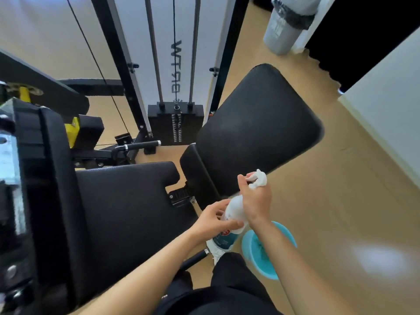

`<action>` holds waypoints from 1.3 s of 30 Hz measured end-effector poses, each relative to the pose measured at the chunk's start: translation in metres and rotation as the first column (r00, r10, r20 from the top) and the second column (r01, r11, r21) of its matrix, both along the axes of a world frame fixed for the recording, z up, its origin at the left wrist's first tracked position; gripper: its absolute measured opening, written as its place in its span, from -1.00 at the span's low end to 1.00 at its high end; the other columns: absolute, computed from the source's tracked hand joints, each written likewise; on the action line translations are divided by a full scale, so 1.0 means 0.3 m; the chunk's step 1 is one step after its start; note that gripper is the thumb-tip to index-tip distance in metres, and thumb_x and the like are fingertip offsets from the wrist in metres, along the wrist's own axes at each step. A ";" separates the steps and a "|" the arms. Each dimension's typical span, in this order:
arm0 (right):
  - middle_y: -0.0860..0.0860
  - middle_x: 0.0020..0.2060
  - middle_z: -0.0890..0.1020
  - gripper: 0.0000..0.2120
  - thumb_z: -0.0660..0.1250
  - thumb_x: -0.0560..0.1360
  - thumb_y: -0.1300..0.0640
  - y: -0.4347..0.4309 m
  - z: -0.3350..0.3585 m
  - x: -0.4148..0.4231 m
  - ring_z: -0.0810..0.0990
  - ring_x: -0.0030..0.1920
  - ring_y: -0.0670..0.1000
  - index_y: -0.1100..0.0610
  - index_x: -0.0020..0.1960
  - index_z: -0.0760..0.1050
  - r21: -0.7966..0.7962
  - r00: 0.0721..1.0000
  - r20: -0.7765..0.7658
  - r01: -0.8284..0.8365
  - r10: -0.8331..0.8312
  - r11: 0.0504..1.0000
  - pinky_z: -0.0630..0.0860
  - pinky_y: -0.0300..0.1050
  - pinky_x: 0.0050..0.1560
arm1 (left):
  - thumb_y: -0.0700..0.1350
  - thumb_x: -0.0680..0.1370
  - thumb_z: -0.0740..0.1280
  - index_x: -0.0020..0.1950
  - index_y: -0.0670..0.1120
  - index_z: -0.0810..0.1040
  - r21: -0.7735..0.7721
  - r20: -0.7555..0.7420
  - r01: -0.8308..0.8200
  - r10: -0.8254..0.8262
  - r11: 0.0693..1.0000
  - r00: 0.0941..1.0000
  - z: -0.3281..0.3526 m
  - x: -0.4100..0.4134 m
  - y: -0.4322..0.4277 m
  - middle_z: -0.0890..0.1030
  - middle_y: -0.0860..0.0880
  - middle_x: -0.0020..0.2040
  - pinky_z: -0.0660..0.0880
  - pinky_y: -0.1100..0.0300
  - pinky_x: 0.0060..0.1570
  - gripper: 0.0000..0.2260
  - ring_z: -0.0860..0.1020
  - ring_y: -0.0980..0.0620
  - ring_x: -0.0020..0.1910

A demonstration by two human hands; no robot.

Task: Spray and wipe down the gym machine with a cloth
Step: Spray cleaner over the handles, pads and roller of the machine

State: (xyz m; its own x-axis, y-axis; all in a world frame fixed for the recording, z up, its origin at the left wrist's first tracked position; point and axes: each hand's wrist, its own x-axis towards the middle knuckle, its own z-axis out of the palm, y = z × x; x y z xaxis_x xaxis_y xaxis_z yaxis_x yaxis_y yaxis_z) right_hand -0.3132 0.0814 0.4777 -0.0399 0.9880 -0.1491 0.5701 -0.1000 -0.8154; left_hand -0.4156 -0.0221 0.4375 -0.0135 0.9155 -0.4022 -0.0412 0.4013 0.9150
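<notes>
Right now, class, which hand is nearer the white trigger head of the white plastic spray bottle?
Right. The right hand grips the neck just under the trigger head; the left hand holds the spray bottle lower down.

I see a tan floor (345,201) carrying everything; the black gym machine (125,201) stands on it at left and centre; a blue basin (288,234) sits on it just beside the machine, near me; a grey bin (280,32) stands well apart, far right.
</notes>
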 end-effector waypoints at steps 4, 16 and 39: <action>0.06 0.04 0.66 -0.69 0.37 0.62 0.02 -0.035 0.060 0.020 0.61 0.01 0.01 0.23 0.22 0.53 0.060 0.991 -0.066 0.118 -0.114 0.991 0.39 -0.61 -0.13 | -0.02 0.47 0.56 0.21 0.46 0.52 0.063 0.006 0.049 -0.050 0.997 0.999 0.048 0.010 0.001 0.67 0.15 0.14 0.62 0.17 0.14 -0.53 0.63 0.14 0.16; 0.05 -0.12 0.67 -0.70 0.36 0.59 -0.11 0.022 0.105 0.085 0.64 -0.14 0.01 0.15 0.05 0.54 0.114 0.972 -0.129 0.210 -0.195 0.971 0.48 -0.47 -0.21 | 0.12 0.42 0.57 0.28 0.47 0.48 0.121 -0.041 0.109 -0.105 0.987 0.994 0.117 0.051 0.076 0.63 0.09 0.19 0.64 0.13 0.13 -0.49 0.62 0.08 0.17; 0.06 -0.23 0.63 -0.77 0.43 0.54 -0.05 0.013 -0.337 -0.067 0.65 -0.17 0.10 0.09 -0.12 0.48 -0.575 0.978 0.074 -0.119 0.196 0.810 0.58 -0.03 -0.12 | 0.18 0.52 0.48 0.27 0.03 0.57 -0.403 0.115 0.007 0.043 0.915 0.992 -0.175 0.039 -0.106 0.72 0.04 0.07 0.65 0.19 0.07 -0.60 0.71 0.17 0.00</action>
State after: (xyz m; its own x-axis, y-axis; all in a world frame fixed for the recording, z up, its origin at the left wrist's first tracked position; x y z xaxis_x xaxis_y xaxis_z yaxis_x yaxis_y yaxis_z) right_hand -0.3334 0.0853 0.3767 -0.1305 0.7097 -0.6924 0.7104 -0.4202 -0.5646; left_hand -0.4038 -0.0538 0.3850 0.0422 0.6759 -0.7358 -0.1502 0.7324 0.6641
